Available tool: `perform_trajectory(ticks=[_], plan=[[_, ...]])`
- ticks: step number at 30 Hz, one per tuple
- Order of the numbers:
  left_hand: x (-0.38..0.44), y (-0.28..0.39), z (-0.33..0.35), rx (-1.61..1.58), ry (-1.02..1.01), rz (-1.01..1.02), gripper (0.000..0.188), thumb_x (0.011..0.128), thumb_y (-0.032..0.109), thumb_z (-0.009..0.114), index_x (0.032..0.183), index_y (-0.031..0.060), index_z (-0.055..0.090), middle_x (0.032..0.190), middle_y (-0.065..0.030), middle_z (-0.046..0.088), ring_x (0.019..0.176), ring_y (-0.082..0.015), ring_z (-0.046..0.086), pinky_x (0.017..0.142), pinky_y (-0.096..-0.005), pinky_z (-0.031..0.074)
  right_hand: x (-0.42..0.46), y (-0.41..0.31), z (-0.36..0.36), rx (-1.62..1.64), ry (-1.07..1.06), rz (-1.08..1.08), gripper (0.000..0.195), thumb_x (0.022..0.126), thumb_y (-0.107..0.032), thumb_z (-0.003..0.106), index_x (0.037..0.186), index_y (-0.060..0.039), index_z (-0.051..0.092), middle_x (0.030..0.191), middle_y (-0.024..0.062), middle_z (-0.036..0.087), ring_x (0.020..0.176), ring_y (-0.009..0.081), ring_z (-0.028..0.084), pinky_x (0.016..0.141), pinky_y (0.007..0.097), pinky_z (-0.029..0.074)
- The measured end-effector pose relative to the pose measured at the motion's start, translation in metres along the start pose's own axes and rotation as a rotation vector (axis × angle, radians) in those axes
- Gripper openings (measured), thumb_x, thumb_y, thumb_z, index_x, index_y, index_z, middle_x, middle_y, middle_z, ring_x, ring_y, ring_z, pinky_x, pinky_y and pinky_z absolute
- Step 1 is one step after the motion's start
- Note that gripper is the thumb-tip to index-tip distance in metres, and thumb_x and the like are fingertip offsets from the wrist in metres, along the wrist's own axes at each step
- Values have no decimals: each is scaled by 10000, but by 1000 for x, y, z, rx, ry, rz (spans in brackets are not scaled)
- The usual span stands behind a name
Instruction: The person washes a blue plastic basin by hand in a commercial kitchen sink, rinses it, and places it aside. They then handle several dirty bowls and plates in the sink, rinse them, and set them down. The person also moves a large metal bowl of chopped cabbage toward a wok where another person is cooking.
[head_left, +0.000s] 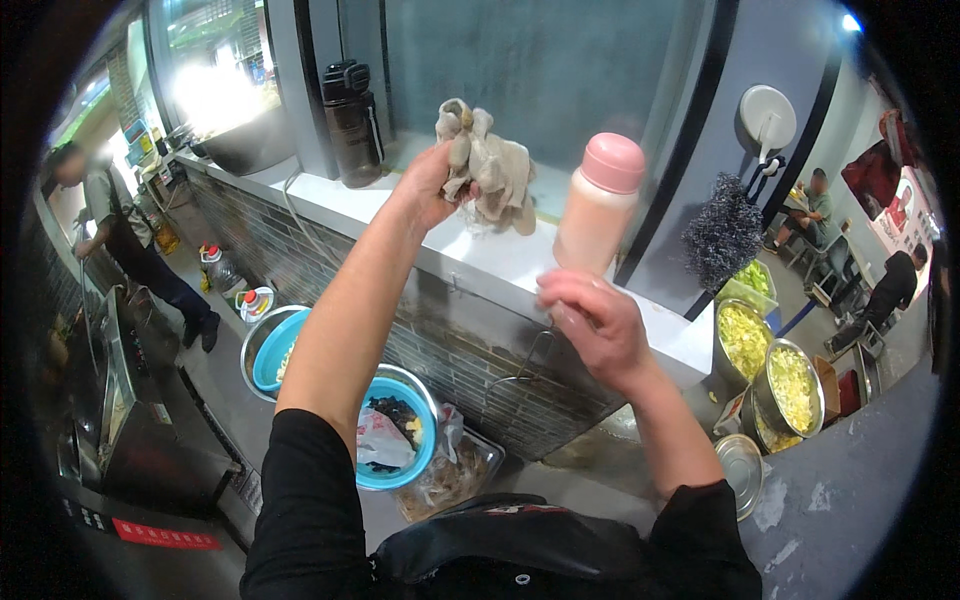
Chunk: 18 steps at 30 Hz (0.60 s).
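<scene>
My left hand (435, 184) grips a bunch of off-white cloth work gloves (491, 169), soiled and crumpled, above a white window ledge (379, 202). Loosely curled, my right hand (600, 322) is at the ledge's front edge with nothing visible in it; its palm is hidden. Just beyond those fingers stands a bottle with a pink lid (600, 199) and a pale, peach-tinted body. Whether my fingertips touch its base, I cannot tell. A dark translucent water bottle (352, 127) with a black lid stands upright farther left on the ledge, against the window frame.
Blue basins (427, 450) of food sit on the floor below, beside a bagged tray (457, 472). Steel pots of chopped cabbage (793, 386) stand at right. A black mesh scrubber (724, 225) hangs on the wall. Another person (124, 232) stands at left by kitchen equipment.
</scene>
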<state>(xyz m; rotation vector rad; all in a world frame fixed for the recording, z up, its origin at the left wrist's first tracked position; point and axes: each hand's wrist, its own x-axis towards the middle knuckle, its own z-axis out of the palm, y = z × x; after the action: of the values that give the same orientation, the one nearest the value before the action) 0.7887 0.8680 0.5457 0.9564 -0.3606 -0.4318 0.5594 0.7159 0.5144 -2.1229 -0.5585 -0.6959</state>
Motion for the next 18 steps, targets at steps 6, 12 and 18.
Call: perform_trajectory(ticks=[6, 12, 18], plan=[[-9, -12, -18, -108, 111, -147, 288, 917, 305, 419, 1065, 76, 514, 954, -99, 595, 801, -226, 609, 538, -331, 521, 64, 29, 52, -219, 204, 21, 358, 772, -93, 582, 1109, -26, 483, 1101, 152, 510, 926, 345, 555, 782, 400, 469], [-21, 7, -43, 221, 146, -227, 408, 941, 402, 310, 1056, 63, 505, 952, -118, 592, 790, -232, 605, 517, -376, 547, 134, 99, 73, -303, 128, 291, 270, 709, -74, 536, 955, 8, 613, 948, 212, 612, 874, 354, 589, 790, 382, 456], [-31, 13, -99, 358, 245, -143, 435, 936, 432, 338, 993, 45, 529, 880, -93, 602, 714, -201, 596, 496, -351, 502, 197, 90, 72, -11, 252, 420, 195, 837, -98, 468, 866, 4, 632, 760, 73, 611, 664, 162, 554, 605, 295, 446]])
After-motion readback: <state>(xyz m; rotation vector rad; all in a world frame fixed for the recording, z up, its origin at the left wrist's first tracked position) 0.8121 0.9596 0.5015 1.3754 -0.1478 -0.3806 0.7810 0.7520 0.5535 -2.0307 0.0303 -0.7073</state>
